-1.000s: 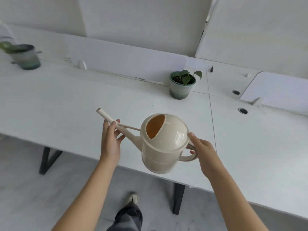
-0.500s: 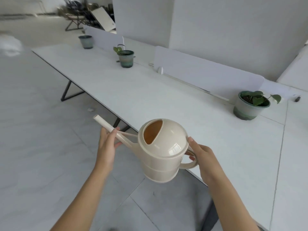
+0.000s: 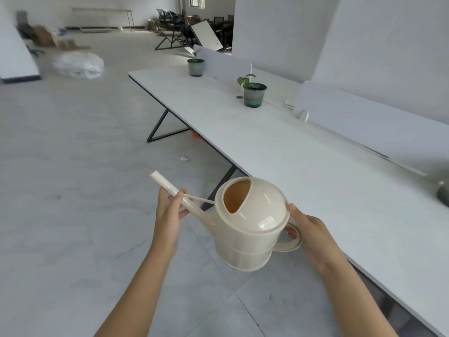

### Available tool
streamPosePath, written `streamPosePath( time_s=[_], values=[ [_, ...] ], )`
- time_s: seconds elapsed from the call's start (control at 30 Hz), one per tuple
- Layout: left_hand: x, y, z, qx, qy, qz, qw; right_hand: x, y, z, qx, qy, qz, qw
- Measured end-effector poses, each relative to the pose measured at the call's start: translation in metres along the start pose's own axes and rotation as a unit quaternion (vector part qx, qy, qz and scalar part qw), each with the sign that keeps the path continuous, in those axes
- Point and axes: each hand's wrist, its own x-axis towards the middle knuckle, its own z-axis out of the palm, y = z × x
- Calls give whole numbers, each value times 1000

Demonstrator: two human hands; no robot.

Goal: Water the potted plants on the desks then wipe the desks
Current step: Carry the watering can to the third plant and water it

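A cream watering can (image 3: 250,224) hangs in the air over the floor, just off the near edge of the long white desk (image 3: 303,166). My right hand (image 3: 309,233) grips its ring handle. My left hand (image 3: 170,210) holds the long spout, which points up and to the left. A green potted plant (image 3: 254,94) with a few leaves stands on the desk farther along. Beyond it sits a second green pot (image 3: 195,66) near the desk's far end. The edge of a third pot (image 3: 443,195) shows at the right border.
White divider panels (image 3: 364,117) run along the desk's back. Black angled desk legs (image 3: 160,127) stand over the grey tiled floor. A white plastic bag (image 3: 77,65) and stacked furniture (image 3: 194,30) lie in the far background.
The view has swung left along the desk. The nearest pot has slid out to the right border and the two farther pots have come closer. Both hands keep the same hold on the can.
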Motion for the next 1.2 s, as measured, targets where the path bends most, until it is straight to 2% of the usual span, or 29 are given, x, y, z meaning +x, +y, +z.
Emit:
streamPosePath(
  time_s=[0.27, 0.53, 0.8, 1.03, 1.2],
  values=[
    [49, 13, -67, -9, -19, -23, 1000, 10, -4, 81, -1, 25, -2, 1000],
    [93, 1, -88, -22, -8, -52, 998, 54, -5, 118, -17, 13, 27, 999],
    [196, 7, -80, 6, -14, -37, 999, 156, -23, 150, 10, 4, 18, 1000],
    [302, 14, -68, -20, 24, -25, 999, 259, -52, 189, -5, -8, -16, 1000],
    [368, 18, -74, -40, 42, -31, 998, 316, -68, 225, -6, 0, -11, 1000]
  ],
)
